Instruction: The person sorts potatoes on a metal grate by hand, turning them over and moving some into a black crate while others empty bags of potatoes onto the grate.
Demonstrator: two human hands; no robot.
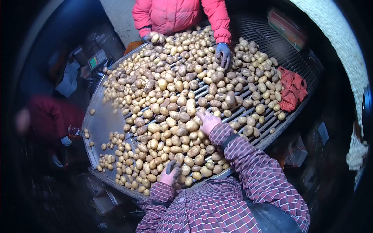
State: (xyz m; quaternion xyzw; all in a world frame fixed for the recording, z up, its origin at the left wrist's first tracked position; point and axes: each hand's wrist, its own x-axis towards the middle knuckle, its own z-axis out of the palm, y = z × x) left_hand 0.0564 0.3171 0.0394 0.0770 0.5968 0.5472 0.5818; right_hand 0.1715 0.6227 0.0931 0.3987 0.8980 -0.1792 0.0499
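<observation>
Potatoes of many sizes, some with dark soil on them, are heaped over a slatted metal table. My right hand, in a pinkish glove, reaches to the middle of the heap. Its fingers are bent around a pale potato. Close to the near edge, my left hand rests low on the potatoes, its glove dark at the fingers. Those fingers are curved and somewhat apart, beside a potato; their undersides are hidden. Both my sleeves are checked.
Across the table, a person in a pink jacket has a gloved hand over the heap and the other at potatoes. A red cloth lies on the right slats. Another person's dark red sleeve shows left, near a lit scale.
</observation>
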